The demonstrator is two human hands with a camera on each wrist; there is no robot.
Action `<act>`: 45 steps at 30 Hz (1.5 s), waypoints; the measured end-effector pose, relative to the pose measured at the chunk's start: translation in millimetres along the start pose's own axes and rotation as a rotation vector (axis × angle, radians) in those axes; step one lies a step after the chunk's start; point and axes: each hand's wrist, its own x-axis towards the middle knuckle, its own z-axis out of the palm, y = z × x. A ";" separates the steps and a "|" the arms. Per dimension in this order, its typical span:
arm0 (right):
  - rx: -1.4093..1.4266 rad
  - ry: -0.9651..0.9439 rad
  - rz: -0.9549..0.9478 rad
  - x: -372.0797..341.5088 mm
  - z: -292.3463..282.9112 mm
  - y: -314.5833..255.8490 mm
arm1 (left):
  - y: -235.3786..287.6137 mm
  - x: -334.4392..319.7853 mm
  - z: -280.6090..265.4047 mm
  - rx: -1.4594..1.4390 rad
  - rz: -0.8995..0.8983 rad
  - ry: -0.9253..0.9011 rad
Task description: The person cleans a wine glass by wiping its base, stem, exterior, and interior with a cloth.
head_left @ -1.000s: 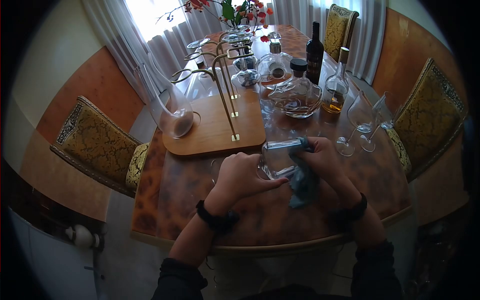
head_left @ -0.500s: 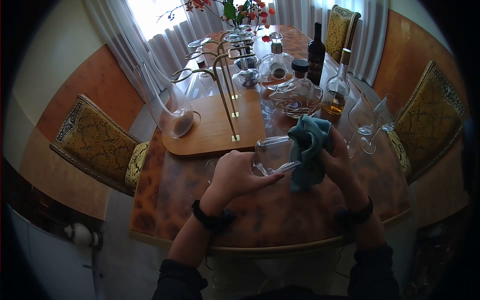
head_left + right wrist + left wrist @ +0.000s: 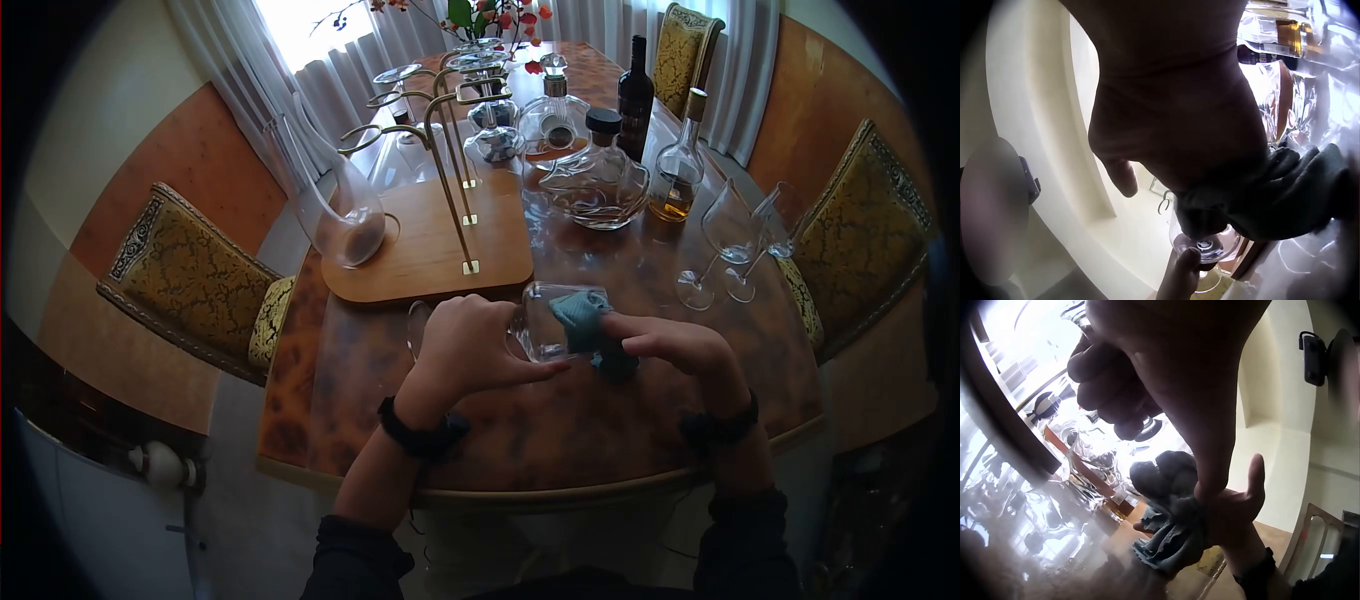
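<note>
One clear, rounded glass (image 3: 539,337) is held sideways at the head view's centre, ribbed teal cloth (image 3: 578,316) partly inside its bowl. The left hand (image 3: 468,345) curls round it; the right hand (image 3: 685,345), wrist bent, presses the cloth with extended fingers, thumb apart.

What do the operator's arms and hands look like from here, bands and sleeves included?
The left hand and right hand wear no gloves. Black wristbands circle both wrists: the left band and right band, each with a dark bulky piece. The left sleeve and right sleeve are dark, bunched on the forearms. No markings are legible.
</note>
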 end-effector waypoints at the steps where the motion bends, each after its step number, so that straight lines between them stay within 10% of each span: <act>1: -0.162 -0.107 0.083 2.2 2.5 -6.3 | 0.4 0.8 0.8 -0.001 0.001 0.000; 5: -0.199 -0.090 -0.319 16.8 12.5 -5.9 | 1.7 -1.0 6.1 0.053 0.068 0.048; 15: -0.436 -0.020 -0.232 17.5 25.0 -15.6 | -7.0 -0.5 9.1 0.161 0.210 0.128; 18: -0.312 -0.255 -0.163 16.8 11.5 -7.0 | -6.9 -0.1 9.0 0.164 0.226 0.099; 20: 0.270 -0.272 -0.156 14.7 10.5 1.0 | -6.3 -0.2 8.2 0.140 0.254 0.147; 26: 0.644 -0.074 0.052 13.0 21.1 18.4 | -8.9 3.7 11.9 0.154 0.279 0.265; 39: 0.254 -0.198 0.007 21.7 23.5 20.2 | 2.9 -3.5 -1.0 -0.095 0.030 -0.124; 42: 1.002 -0.020 -0.082 15.1 30.5 0.7 | 4.5 -2.1 13.5 0.079 0.024 0.110; 45: 1.182 -0.064 -0.031 13.8 22.1 11.4 | -1.9 0.8 29.4 0.146 0.100 0.233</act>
